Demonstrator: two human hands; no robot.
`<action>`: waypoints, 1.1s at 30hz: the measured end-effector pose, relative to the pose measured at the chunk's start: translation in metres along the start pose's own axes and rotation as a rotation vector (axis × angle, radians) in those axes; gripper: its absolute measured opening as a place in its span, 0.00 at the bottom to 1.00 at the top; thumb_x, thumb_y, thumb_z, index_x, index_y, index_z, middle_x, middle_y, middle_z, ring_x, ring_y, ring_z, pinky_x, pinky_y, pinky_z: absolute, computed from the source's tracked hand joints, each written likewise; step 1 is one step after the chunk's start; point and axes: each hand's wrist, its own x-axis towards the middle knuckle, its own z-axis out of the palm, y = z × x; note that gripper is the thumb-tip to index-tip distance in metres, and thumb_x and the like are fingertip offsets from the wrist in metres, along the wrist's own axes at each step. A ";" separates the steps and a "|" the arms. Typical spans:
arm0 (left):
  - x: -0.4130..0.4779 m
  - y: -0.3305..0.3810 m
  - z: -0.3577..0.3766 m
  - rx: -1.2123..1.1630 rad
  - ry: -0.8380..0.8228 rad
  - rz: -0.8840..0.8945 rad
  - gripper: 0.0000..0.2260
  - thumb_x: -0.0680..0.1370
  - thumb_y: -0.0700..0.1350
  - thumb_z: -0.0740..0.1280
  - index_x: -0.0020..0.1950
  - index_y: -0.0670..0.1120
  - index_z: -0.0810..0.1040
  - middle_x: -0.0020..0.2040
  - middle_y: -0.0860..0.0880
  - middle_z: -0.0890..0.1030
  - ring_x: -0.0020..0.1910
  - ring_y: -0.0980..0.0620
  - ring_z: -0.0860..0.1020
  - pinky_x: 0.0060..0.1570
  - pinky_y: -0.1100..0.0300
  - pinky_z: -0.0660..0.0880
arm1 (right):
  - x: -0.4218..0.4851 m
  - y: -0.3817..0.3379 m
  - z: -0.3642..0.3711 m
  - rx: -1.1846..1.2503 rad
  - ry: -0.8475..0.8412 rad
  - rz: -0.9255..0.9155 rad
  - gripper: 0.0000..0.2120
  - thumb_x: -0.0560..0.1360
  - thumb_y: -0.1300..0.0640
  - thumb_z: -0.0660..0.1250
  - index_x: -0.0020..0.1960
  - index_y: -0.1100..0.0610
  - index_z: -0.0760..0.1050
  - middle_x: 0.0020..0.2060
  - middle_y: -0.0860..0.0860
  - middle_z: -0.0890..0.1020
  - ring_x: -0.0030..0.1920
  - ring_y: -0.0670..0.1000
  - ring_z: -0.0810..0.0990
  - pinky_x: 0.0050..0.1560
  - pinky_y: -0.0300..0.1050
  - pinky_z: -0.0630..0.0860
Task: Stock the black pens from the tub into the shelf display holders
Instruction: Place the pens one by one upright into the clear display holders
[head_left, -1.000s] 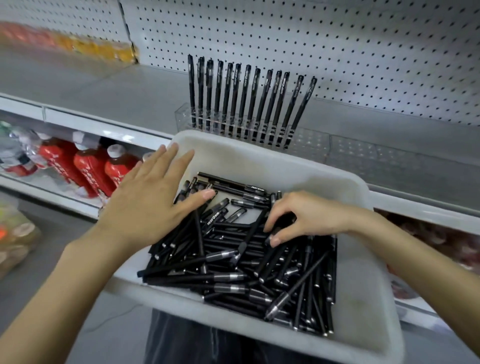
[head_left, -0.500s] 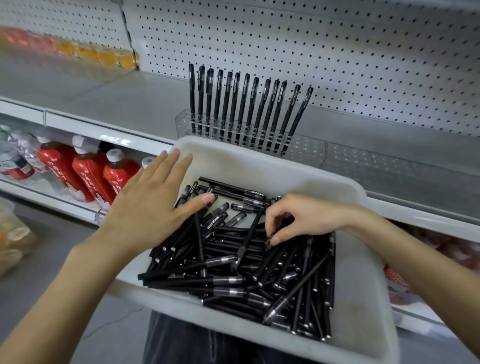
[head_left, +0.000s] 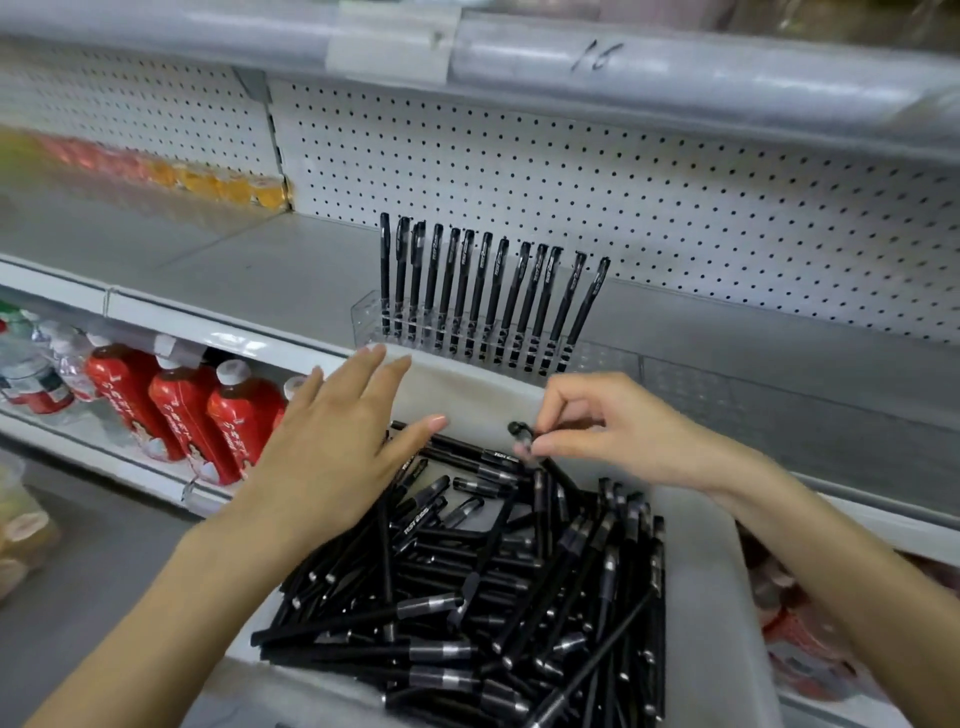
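White pegboard wall (head_left: 623, 182), grey shelves (head_left: 260, 270)

We've got the tub (head_left: 701, 597) right under our fingers, w/ the pen pile (head_left: 493, 597) in it, mostly nearer us than the fingertips. L hand (head_left: 332, 457) is over the pile's left edge. R hand (head_left: 613, 431) is over its far edge, w/ one pen (head_left: 519, 430) btwn its fingertips. Just beyond the fingertips a holder (head_left: 369, 317) sits on the shelf (head_left: 260, 270), w/ a row of pens (head_left: 488, 291) upright in it. More holders (head_left: 727, 395) lie beyond & right of the R fingers. The pegboard (head_left: 571, 182) is behind. Bottles (head_left: 182, 410) stand left of the L fingers, one shelf lower.
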 end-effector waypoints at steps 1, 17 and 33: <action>0.005 0.005 -0.002 0.000 -0.007 0.015 0.37 0.72 0.69 0.43 0.77 0.52 0.53 0.78 0.51 0.53 0.76 0.52 0.51 0.75 0.54 0.44 | 0.000 -0.004 -0.005 0.046 0.056 -0.020 0.06 0.72 0.62 0.70 0.40 0.57 0.73 0.42 0.53 0.86 0.47 0.50 0.84 0.52 0.45 0.79; 0.064 0.066 0.044 0.094 -0.054 0.262 0.37 0.73 0.68 0.35 0.77 0.50 0.46 0.77 0.51 0.52 0.76 0.55 0.46 0.74 0.51 0.39 | 0.012 -0.020 -0.087 0.276 0.514 -0.096 0.09 0.74 0.66 0.65 0.48 0.54 0.80 0.45 0.44 0.85 0.45 0.44 0.82 0.47 0.37 0.78; 0.065 0.054 0.079 0.231 0.075 0.301 0.38 0.78 0.68 0.41 0.75 0.41 0.60 0.75 0.46 0.62 0.74 0.48 0.61 0.72 0.43 0.56 | 0.024 0.009 -0.118 0.103 0.791 -0.083 0.10 0.71 0.63 0.72 0.40 0.54 0.71 0.32 0.46 0.84 0.33 0.43 0.82 0.39 0.34 0.77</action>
